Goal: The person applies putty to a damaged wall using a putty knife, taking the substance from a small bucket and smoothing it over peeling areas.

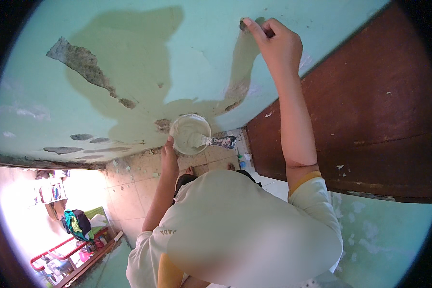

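Observation:
My left hand (169, 156) grips the side of a round white tub (173, 138) held close to the wall. Pale, thick paste (189, 133) fills part of it. A putty knife (224, 141) rests in the tub, its stained dark handle sticking out over the right rim. My right hand (282, 45) is raised against the green wall (206, 72), fingers curled and thumb extended to a small dark hole (243, 26). Whether anything is pinched in those fingers is hidden.
Bare patches of broken plaster (84, 62) mark the wall on the left. A brown panel (360, 110) stands close on the right. Plaster flakes lie on the tiled floor (129, 192). At the lower left are a backpack (77, 223) and a red rail (57, 250).

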`<state>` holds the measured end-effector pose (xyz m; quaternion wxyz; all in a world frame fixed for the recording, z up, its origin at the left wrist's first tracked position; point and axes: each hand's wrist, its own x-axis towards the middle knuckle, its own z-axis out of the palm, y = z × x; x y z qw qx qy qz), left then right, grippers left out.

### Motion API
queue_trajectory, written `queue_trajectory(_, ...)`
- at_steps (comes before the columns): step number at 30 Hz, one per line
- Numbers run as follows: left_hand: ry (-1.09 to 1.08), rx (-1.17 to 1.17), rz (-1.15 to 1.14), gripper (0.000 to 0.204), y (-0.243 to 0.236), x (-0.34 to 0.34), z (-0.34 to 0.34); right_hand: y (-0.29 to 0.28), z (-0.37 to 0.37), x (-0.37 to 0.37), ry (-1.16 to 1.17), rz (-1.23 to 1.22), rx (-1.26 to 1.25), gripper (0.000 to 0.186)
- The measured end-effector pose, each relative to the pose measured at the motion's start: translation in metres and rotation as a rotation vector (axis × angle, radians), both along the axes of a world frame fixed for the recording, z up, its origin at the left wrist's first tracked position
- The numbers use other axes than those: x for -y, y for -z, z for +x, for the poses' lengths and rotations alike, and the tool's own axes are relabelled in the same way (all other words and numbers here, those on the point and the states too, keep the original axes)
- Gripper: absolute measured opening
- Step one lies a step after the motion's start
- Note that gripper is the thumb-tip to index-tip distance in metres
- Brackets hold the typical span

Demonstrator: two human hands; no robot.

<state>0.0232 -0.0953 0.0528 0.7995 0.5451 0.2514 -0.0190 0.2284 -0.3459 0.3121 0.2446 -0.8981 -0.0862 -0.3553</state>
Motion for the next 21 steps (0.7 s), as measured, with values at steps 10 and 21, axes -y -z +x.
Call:
queue_trajectory(10, 0.014, -0.007, -0.001, 0.076, 0.0, -0.005, -0.003, 0.001, -0.01, -0.003, -0.008, 0.028, -0.032, 0.06)
queue_trajectory(21, -0.035, 0.0, -0.006, 0.075, 0.002, -0.001, -0.007, 0.018, -0.001, 0.004, 0.073, 0.076, -0.044, 0.064)
